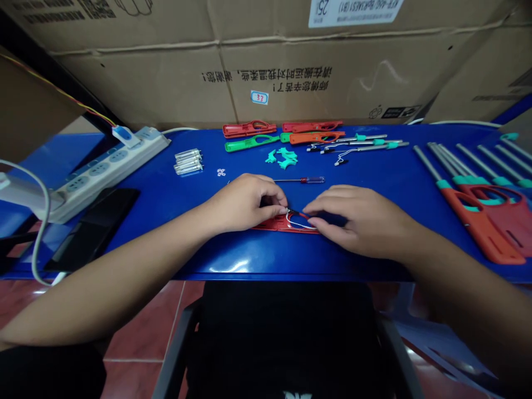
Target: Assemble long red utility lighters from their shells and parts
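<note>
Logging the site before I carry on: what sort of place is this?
Probably a small assembly workspace; workshop or home, I can't tell. On a blue table lie a screwdriver and small teal plastic parts, and the left hand and right hand are at a red shell.

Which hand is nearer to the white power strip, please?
Left. The left hand is to the right of the power strip; the right hand is further right.
</note>
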{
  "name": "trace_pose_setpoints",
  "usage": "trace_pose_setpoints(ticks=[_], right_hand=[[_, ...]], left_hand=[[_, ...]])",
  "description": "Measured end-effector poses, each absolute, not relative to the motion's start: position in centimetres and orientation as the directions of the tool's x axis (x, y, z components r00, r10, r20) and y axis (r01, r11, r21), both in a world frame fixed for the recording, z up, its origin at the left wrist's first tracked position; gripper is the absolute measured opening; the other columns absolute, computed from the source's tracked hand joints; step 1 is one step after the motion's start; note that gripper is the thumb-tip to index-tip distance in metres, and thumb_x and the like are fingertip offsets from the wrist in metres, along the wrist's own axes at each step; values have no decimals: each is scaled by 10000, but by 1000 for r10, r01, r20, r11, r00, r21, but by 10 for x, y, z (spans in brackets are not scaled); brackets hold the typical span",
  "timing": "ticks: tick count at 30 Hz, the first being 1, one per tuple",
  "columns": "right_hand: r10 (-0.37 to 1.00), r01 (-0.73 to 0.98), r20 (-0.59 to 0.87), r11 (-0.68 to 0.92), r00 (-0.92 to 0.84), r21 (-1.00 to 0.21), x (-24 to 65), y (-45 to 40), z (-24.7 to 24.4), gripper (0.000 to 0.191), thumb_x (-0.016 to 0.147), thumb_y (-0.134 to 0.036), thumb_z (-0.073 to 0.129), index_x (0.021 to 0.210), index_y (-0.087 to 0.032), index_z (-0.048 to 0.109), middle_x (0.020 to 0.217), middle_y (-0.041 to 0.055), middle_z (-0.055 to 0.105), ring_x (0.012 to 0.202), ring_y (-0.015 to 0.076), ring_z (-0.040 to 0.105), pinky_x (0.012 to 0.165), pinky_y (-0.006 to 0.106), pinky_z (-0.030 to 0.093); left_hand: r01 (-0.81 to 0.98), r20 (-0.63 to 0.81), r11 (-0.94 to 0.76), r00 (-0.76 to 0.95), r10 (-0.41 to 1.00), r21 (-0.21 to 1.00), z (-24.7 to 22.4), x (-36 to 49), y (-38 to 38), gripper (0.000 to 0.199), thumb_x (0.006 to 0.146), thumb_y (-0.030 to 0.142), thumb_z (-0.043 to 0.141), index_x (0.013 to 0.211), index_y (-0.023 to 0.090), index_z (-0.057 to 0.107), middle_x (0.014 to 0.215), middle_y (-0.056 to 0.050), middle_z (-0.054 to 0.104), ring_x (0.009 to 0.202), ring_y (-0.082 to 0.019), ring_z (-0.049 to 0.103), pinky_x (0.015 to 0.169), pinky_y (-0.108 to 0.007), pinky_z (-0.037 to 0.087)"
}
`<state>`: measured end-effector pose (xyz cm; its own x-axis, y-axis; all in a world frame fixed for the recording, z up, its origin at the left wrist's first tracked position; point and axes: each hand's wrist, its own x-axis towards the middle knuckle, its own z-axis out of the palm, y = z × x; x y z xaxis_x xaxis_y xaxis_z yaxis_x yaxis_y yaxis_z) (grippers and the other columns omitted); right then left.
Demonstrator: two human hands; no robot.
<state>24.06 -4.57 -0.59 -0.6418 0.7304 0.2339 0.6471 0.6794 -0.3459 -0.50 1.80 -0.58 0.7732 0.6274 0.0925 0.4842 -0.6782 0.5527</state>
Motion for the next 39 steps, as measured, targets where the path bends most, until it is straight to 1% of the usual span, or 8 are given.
trace_pose_setpoints(ticks=[4,8,11,13,19,26,32,39], right_hand=[[704,623,239,706,-668,-337,221,-34,-13,198,936,-228,583,1088,-183,702,1025,57,749,968,217,673,893,358,492],[690,602,289,722,-664,-341,215,-30,-23,170,928,-210,601,1059,-181,706,975,51,751,907,199,672,841,331,499],[647,557,318,760,-693,-335,216,-32,-25,178,944,-199,579,1047,-173,721,961,60,746,869,184,662,833,322,495],[626,537,311,777,-716,-329,216,-33,-25,194,953,-201,572,1055,-179,735,934,57,744,846,182,648,812,323,490],[612,543,318,790,-724,-284,215,-35,-28,241,963,-198,552,1084,-174,759,869,71,717,791,192,614,725,325,471],[632,559,343,775,-695,-294,213,-36,-29,218,943,-165,576,1025,-169,778,798,60,694,736,173,602,671,301,455],[659,577,306,751,-688,-320,213,-34,-27,234,938,-172,573,1033,-186,787,794,55,694,739,169,600,670,296,451],[688,605,256,722,-679,-336,211,-33,-27,254,932,-155,571,1017,-213,803,767,41,688,715,156,597,662,282,430]], left_hand=[[451,114,-706,795,595,546,-1,-6,16,111,883,271,694,915,178,745,892,-25,728,804,-148,677,759,-266,495],[423,98,-723,825,556,546,3,-11,17,116,894,287,692,931,182,727,921,-22,727,846,-148,678,786,-258,485],[434,0,-752,866,501,496,5,-17,20,349,802,377,799,1079,193,692,1041,-32,715,913,-171,670,801,-265,476],[458,-65,-773,874,481,439,6,-21,20,486,741,383,850,1151,202,663,1085,-36,706,929,-183,665,800,-268,467],[485,-87,-774,864,496,407,6,-20,15,337,753,303,844,1040,196,702,906,-12,705,805,-161,660,710,-245,438],[510,-62,-758,843,534,407,4,-18,8,291,759,271,831,1013,178,721,935,-32,717,824,-171,667,729,-263,464],[508,-35,-743,835,550,436,0,-18,7,285,752,257,828,1005,174,729,948,-34,720,833,-172,674,742,-274,482],[521,-19,-745,824,566,417,0,-17,3,212,776,267,812,951,180,730,920,-33,718,813,-173,666,729,-271,479]])
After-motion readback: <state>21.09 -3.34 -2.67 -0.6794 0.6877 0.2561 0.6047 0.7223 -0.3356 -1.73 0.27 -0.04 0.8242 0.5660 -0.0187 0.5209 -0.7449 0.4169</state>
